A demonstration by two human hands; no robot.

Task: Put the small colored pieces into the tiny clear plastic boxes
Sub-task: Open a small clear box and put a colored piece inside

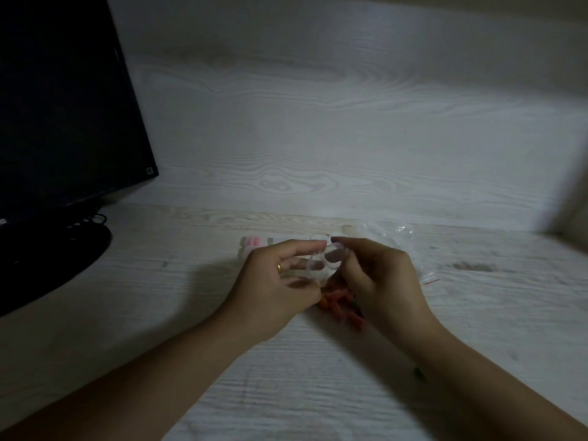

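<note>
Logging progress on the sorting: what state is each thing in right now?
Clear box: held up between both hands.
Left hand: grips the box.
Right hand: fingers pinch the box.
Orange pieces: loose on the table.
Box row: on the table, pink pieces inside.
Monitor: dark.

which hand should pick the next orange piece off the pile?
Probably right. The left hand and right hand both hold the clear box, but the orange pieces lie mostly under the right palm; left can keep its grip.

No readable text or labels
</note>
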